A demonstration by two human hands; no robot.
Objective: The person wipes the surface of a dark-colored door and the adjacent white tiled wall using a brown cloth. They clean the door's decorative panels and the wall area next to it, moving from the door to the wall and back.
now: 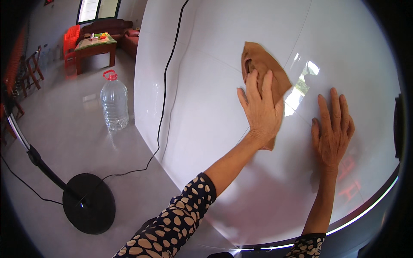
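A brown cloth point(267, 71) lies flat against a glossy white tiled wall point(209, 87). Spread over its lower part, my left hand point(263, 111) presses it to the tiles, with the thumb off the cloth's left side. To the right of the cloth, my right hand point(334, 132) rests on the bare tiles with its fingers apart and holds nothing. Both forearms come up from below in dark sleeves with pale spots. Light reflections show on the tiles between the cloth and my right hand.
A black cable point(166, 67) hangs before the wall and runs to a round black stand base point(88, 203) on the floor. A large clear plastic bottle point(114, 103) with a red handle stands nearby. Farther off are a wooden table point(95, 45), red plastic stools point(71, 38) and a dark red sofa point(106, 27).
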